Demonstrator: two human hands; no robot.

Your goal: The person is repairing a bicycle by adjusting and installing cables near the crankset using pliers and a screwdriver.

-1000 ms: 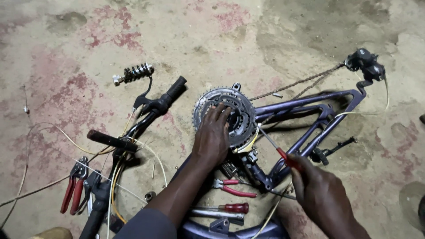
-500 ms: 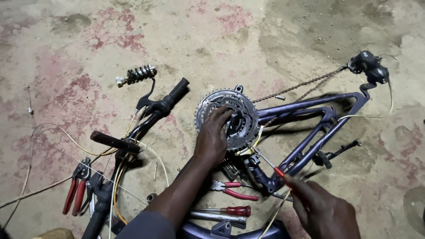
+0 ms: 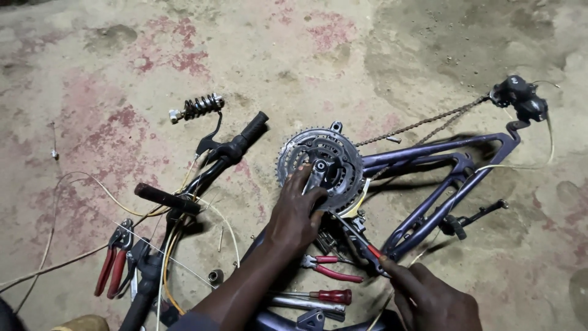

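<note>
Honestly can't spot any packages, labels, signs or screens here, just bike parts and tools on the floor.

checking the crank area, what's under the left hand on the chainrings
The left hand lies on the lower left of the chainrings; the crank arm shows at its fingertips. The teeth beneath are covered.

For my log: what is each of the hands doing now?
Left hand: closed on the crank at the chainrings.
Right hand: closed on a red-handled tool.

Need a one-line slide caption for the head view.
Left hand steadies silver toothed chainring on purple bicycle frame; right hand holds red-handled tool.
</note>
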